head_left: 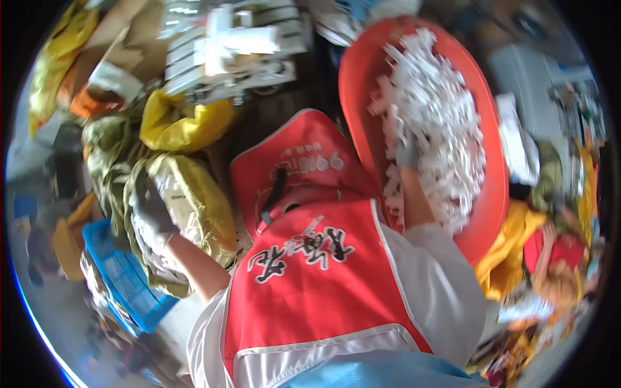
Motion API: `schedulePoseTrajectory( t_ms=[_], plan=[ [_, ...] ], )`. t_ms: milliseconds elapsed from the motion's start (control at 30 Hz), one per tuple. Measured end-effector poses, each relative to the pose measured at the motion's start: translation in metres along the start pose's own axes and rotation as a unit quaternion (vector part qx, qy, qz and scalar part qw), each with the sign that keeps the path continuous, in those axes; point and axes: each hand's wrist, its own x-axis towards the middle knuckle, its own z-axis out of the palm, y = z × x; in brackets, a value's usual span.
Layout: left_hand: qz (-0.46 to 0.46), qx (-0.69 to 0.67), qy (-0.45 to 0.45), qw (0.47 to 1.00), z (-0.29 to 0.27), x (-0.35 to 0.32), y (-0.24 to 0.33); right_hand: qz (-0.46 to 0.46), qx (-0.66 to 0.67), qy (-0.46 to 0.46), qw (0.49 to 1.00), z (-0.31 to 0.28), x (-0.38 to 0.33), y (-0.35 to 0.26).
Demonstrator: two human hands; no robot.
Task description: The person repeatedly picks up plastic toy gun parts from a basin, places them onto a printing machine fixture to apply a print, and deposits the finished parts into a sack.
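My left hand (154,215), in a grey glove, lies along the left side of a yellow sack (213,200). Its fingers look stretched out against the sack's mouth, though blur softens them. Pale, whitish material (178,187) shows inside the sack. On the other side, my right hand (407,155), also gloved in grey, reaches into a heap of white strip-like pieces (446,129). A large red oval tub (359,84) holds the heap. The fingertips of that hand are partly hidden among the pieces, so their grip is unclear.
A blue plastic basket (126,275) stands left of the sack. Another yellow sack (184,123) lies beyond it. Ahead is a slatted grey stack (272,45) with white pieces on top. A red stool-like seat (304,149) sits before me. Another person (556,258) is at the right.
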Motion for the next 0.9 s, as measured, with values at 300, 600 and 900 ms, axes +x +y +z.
schedulePoseTrajectory(
  t_ms=[300, 600, 900],
  plan=[
    [0.149, 0.019, -0.071, 0.986, 0.051, 0.05, 0.09, -0.037, -0.164, -0.257, 0.952, -0.074, 0.004, -0.024],
    [0.301, 0.01, -0.157, 0.94, 0.124, 0.116, 0.132, -0.035, 0.079, -0.155, 0.984, -0.106, 0.045, -0.047],
    [0.165, -0.104, -0.24, 0.951, 0.135, 0.124, 0.13, 0.073, 0.661, -0.169, 0.727, -0.163, 0.066, -0.214]
  ],
)
